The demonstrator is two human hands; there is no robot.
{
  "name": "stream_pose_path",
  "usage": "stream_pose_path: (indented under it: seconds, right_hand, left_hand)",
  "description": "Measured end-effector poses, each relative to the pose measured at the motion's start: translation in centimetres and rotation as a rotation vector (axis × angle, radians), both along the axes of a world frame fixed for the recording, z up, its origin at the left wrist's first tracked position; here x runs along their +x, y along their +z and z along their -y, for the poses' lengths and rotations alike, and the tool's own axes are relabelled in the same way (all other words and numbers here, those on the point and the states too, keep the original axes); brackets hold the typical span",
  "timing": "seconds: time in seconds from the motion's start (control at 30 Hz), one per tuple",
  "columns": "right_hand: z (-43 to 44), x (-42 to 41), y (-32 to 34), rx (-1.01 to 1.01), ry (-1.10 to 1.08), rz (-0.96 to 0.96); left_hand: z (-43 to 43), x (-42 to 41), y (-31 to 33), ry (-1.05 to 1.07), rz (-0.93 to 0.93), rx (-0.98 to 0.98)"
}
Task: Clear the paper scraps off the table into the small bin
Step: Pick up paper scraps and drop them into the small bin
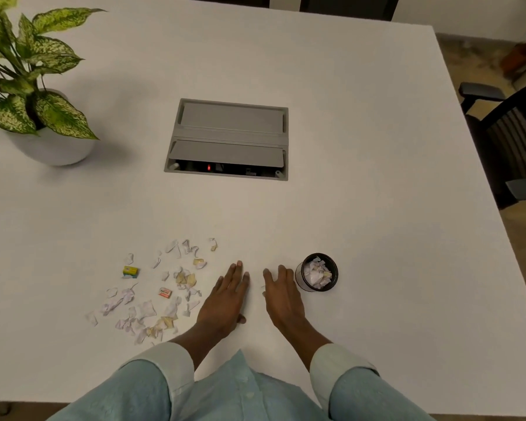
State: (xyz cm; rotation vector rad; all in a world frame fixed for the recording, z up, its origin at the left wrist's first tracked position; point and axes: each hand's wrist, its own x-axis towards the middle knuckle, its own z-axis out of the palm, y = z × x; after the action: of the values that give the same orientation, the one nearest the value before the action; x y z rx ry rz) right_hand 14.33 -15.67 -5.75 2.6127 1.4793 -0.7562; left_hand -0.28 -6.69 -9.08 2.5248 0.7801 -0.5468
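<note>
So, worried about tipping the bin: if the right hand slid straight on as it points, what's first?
Bare white table, then probably the recessed grey cable box; the small round black bin sits right of the right hand.

I have one view only: a wide head camera looking forward and down across the tabletop (377, 147), close above the left grip (225, 296) and right grip (281, 294), its far edge well beyond them
</note>
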Motion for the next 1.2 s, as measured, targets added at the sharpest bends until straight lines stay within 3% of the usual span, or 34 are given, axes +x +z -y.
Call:
stream_pose_path:
  seconds: [0.27,0.47,0.63,0.83,1.0,1.2]
  right_hand:
    - [-0.9,-1.2,0.0,-0.005,0.133,0.134]
    - [-0.1,-0.4,-0.2,-0.049,0.115,0.047]
    - [0.8,0.5,0.9,0.175,0.007,-0.037]
    - [2.4,3.2,6.4,0.660,-0.385,-0.088]
    - [3.7,7.0,8.3,0.680,-0.537,-0.016]
    - [4.4,7.3,8.4,0.607,-0.431,0.035]
  left_hand:
    - [-0.3,0.0,-0.7,0.019,0.008,-0.032]
    - [-0.3,0.0,-0.4,0.012,0.000,-0.030]
    - [-0.2,0.1,-0.2,0.039,-0.008,-0.041]
    - [-0.3,0.1,0.0,0.061,0.023,-0.060]
    - [-0.2,0.1,0.3,0.064,0.033,-0.076]
    - [-0.3,-0.1,0.5,0.065,0.035,-0.099]
